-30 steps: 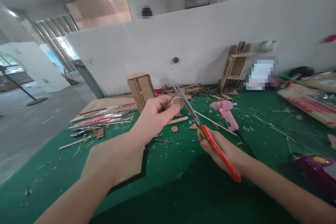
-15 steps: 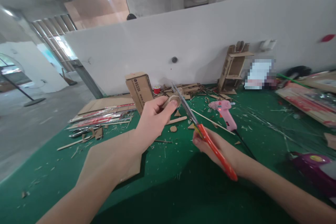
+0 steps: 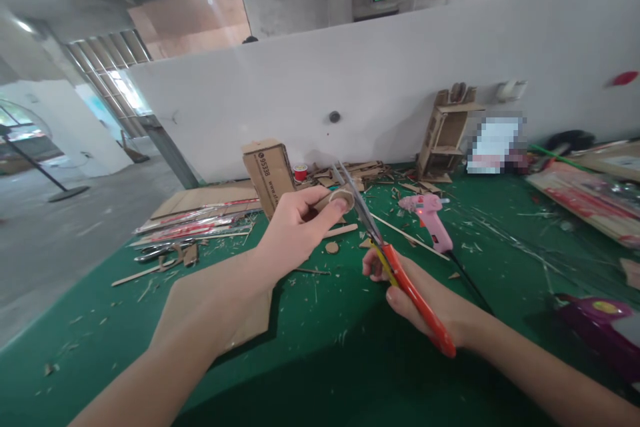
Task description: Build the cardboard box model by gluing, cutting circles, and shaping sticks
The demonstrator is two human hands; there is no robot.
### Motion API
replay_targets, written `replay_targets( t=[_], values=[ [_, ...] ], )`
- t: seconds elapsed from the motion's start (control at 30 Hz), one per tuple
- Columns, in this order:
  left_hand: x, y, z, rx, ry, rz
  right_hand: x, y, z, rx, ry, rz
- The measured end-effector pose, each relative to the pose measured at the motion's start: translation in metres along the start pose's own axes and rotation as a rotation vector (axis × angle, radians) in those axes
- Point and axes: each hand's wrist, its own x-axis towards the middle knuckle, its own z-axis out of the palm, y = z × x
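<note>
Between the thumb and fingers of my left hand (image 3: 300, 230) is a small rounded cardboard piece (image 3: 345, 196), its far edge beside the scissor blades. My right hand (image 3: 415, 293) grips red-handled scissors (image 3: 417, 297), which point up and away, the blades slightly parted at the tips. Part of a yellow inner grip shows by my right fingers. Under my left forearm lies a flat cardboard sheet (image 3: 245, 307). On the table below my hands is a small cardboard disc (image 3: 332, 248).
A pink glue gun (image 3: 431, 217) with a black cord lies right of centre. Behind stand a cardboard box (image 3: 270, 173), a red spool (image 3: 301, 173), cardboard scraps (image 3: 367, 170) and a cardboard shelf model (image 3: 445, 133). Pliers (image 3: 165, 250) rest at left, a purple tool (image 3: 600, 327) at right.
The scissor blades have parted a little and the fingers of my right hand have loosened around the handles. My left hand and the cardboard piece have shifted slightly right.
</note>
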Motion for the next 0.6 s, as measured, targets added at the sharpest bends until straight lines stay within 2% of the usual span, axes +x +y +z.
replay_targets(
  t=[0.2, 0.33, 0.6],
  values=[
    [-0.002, 0.0056, -0.0033, 0.024, -0.055, 0.021, 0.005, -0.0052, 0.0012, -0.128, 0.073, 0.043],
    [-0.0024, 0.0066, -0.0027, 0.027, -0.067, 0.037, 0.0065, -0.0028, 0.0045, -0.079, 0.093, 0.109],
    [-0.0024, 0.0081, -0.0053, 0.044, -0.095, 0.04, 0.0086, 0.0014, 0.0074, 0.002, 0.092, 0.102]
  ],
)
